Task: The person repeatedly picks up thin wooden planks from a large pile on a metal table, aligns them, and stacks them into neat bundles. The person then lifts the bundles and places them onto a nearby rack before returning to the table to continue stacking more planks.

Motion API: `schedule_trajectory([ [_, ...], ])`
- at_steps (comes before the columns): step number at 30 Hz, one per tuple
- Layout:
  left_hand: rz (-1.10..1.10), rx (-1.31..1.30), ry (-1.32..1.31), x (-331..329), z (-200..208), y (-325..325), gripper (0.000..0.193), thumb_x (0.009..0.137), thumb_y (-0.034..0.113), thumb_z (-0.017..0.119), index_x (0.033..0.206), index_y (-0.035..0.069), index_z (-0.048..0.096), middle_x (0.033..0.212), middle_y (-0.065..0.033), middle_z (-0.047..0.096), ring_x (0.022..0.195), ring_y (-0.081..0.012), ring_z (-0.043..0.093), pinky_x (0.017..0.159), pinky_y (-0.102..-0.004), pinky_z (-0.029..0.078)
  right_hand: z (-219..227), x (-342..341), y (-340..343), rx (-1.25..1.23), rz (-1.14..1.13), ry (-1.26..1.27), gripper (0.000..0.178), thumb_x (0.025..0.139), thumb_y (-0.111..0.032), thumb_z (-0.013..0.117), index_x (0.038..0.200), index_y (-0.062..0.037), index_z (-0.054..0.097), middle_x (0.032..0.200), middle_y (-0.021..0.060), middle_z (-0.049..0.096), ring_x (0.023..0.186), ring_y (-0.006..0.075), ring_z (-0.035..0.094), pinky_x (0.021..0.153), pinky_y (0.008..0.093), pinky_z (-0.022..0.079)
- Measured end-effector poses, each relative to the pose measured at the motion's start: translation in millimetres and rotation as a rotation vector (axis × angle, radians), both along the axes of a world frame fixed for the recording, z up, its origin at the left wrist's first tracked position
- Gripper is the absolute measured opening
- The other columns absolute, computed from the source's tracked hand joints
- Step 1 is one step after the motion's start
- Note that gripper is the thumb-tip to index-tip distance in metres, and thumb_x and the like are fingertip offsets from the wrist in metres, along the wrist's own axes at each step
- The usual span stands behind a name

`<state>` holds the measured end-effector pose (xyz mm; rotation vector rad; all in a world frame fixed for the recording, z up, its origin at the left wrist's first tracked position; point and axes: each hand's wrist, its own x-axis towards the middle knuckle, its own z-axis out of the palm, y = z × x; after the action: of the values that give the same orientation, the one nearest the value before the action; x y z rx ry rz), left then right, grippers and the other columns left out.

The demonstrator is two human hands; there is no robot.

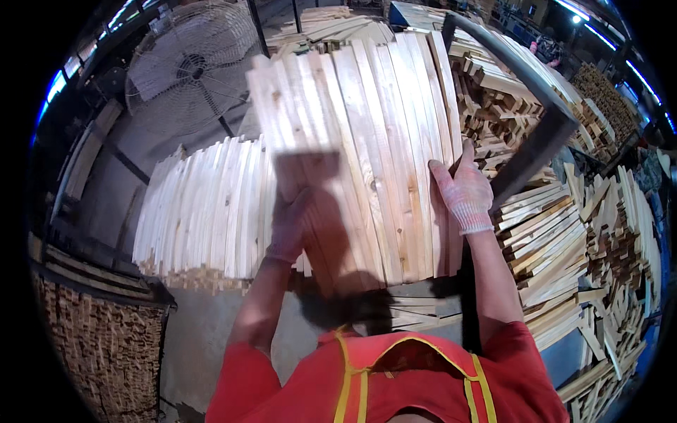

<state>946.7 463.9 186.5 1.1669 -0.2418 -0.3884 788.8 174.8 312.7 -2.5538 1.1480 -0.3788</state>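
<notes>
A broad row of pale wooden strips [381, 162] lies side by side in front of me, with its long edges running away from me. My right hand [465, 190], in a pinkish-white knitted glove, is at the row's right side, its thumb over the outer strip and its index finger stretched along the edge. At the left side, my left hand [288, 225] is gripping the strips' edge in deep shadow; its fingers are partly hidden. Between them the two hands clasp the row. Another row of strips [204, 204] lies just left of my left hand.
A dark metal frame [557, 127] rises beside my right hand. Loose wood pieces [543, 240] are heaped at the right. A large caged fan [194, 67] stands at the far left. Stacked wood [99, 345] fills the lower left, beside grey floor [201, 345].
</notes>
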Motion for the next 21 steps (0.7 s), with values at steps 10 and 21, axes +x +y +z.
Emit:
schedule_trajectory([
  [10,-0.003,1.462,-0.542,92.8,-67.6,-84.1,0.076,0.087,0.056,0.075,0.141,0.004,0.063,0.151,-0.0234,0.057,0.136,-0.0414,0.057,0.113,-0.0479,0.048,-241.6,87.9,-88.7,0.267,-0.153,0.263,0.090,0.094,-0.063,0.066,0.165,-0.0157,0.037,0.139,0.0211,0.067,0.125,0.0428,0.066,0.107,0.0535,0.052],
  [21,0.203,1.038,-0.744,149.6,-40.8,-48.3,0.074,0.097,0.022,0.061,0.163,0.005,0.035,0.119,-0.0286,0.074,0.103,-0.0443,0.074,0.090,-0.0524,0.058,-230.0,27.0,-52.9,-0.037,0.145,-0.237,0.082,0.087,-0.032,0.083,0.157,-0.0088,0.048,0.145,0.0181,0.060,0.135,0.0366,0.056,0.115,0.0449,0.046],
])
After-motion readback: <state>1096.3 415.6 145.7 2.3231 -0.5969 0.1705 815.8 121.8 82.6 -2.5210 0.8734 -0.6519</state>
